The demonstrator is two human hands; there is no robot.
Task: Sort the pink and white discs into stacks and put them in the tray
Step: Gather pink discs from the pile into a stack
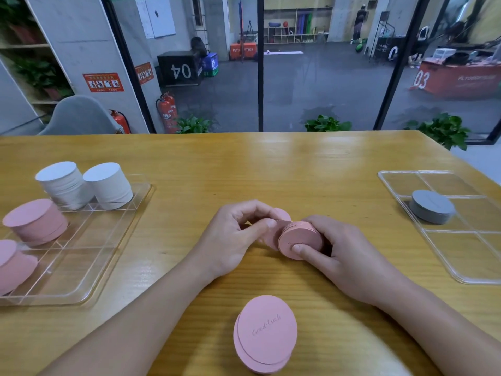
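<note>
Both hands, left hand (233, 237) and right hand (339, 256), are pinching a pink stack (299, 238); left of it, the tray (81, 280) is holding four stacks, while loose pink discs (267, 333) nearer the person are waiting.

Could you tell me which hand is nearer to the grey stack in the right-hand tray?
Right. The right hand lies left of the grey stack; the left hand is farther left.
</note>
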